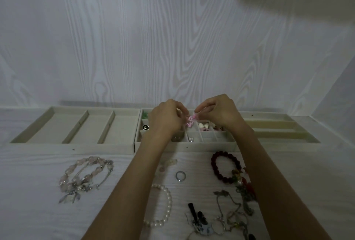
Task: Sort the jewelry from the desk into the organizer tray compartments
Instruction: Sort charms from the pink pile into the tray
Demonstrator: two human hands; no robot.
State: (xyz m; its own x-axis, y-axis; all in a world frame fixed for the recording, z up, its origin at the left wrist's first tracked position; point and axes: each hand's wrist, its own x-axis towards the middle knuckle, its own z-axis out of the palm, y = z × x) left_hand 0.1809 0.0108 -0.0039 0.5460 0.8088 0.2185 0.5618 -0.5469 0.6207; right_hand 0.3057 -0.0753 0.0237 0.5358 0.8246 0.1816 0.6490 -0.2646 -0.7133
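ok so you've got both hands up over the middle tray (184,148), the one w/ all the small compartments, and there's a little pink piece (189,121) strung between them. Looks like a chain or clip thing, too small to tell tbh.

Tip for this step: lower it before you let go. Those compartments are tiny and a few already have stuff in them, so if you drop from up there it prob lands across a divider or in the wrong slot. Pick a free slot, bring one end down first, let the rest pile in after. Release one hand at a time imo.

Fingers: left hand (166,119) is curled, fingertips pinched together on the left end of the pink piece. Right hand (221,112) same deal, thumb and finger closed on the top end. Neither is spread at all.

Still plenty left on the desk (38,191) near you: pearl bracelet (165,207), dark red bead bracelet (223,166), a ring (180,176), pink stone bracelets (84,174) on the left, and a tangle of chains (236,213) bottom right. The left tray (73,146) w/ the three long slots looks right for the bracelets.
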